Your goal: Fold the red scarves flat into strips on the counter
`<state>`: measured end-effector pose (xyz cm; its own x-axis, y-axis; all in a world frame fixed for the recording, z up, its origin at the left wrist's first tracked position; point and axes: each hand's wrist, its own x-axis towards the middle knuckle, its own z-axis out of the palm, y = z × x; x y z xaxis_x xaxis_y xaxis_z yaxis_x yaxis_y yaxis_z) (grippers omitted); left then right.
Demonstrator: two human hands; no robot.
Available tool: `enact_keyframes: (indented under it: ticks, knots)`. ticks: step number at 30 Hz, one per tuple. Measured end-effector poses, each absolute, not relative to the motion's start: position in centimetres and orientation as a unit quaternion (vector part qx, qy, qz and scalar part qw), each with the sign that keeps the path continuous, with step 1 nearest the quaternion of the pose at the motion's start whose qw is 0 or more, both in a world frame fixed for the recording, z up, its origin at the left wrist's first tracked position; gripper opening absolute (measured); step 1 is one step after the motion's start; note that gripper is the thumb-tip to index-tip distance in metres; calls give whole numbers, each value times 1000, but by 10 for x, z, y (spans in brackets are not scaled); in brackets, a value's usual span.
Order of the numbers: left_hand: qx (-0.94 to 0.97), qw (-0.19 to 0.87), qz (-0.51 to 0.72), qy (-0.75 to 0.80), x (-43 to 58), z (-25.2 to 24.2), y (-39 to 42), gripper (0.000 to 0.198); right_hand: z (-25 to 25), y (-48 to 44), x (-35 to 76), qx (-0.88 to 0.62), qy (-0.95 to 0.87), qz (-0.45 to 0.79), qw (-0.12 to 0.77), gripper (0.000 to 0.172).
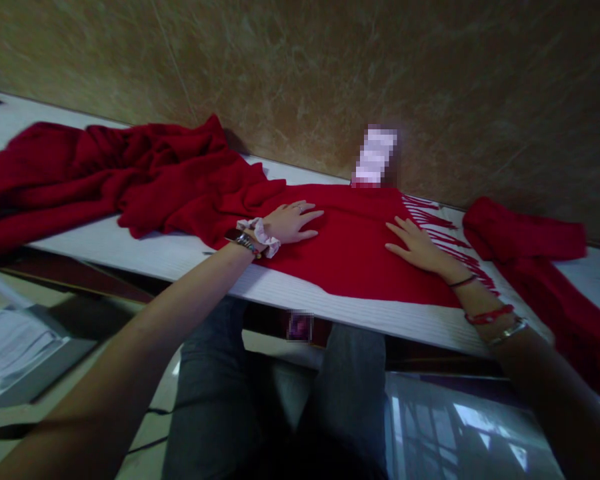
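Observation:
A red fringed scarf [355, 247] lies across the white table, its right end spread flat with the tassels [443, 230] fanned out to the right. Toward the left, the same red cloth is bunched up in loose folds [180, 173]. My left hand [293, 223] rests with fingers spread on the flat part, close to where the folds begin. Near the fringe, my right hand [417, 248] lies palm down on the cloth, its fingers apart. Neither hand grips anything.
More folded red cloth [525, 233] lies at the table's right end. Behind the scarf, a phone-like blurred bright object [377, 157] leans on the brown marbled wall [290, 87]. A grey box with papers [15, 343] stands below left. The white tabletop's front edge [395, 320] runs above my knees.

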<state>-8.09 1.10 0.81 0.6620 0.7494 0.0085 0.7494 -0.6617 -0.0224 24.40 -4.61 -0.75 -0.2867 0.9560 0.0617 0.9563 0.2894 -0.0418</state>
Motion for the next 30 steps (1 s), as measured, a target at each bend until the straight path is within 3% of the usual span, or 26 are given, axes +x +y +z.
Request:
enact_keyframes:
  ticks: [3,9,15,24,30]
  knots:
    - [-908,-25,31,-416,-79,2,13,62,-2,-51,230,-559,-827,-16,62,61]
    - [-898,-47,42,-435,-83,1,17,75,0,-71,203,-467,-884,20,-10,61]
    - [-890,-67,59,-447,-91,-1,27,95,-4,-75,207,-460,-888,9,-4,58]
    - [-928,-30,-5,-371,-86,10,13,78,9,-84,200,-379,-924,21,38,60]
    - [-937,-54,56,-340,-75,10,4,68,6,-86,196,-318,-945,70,-14,55]
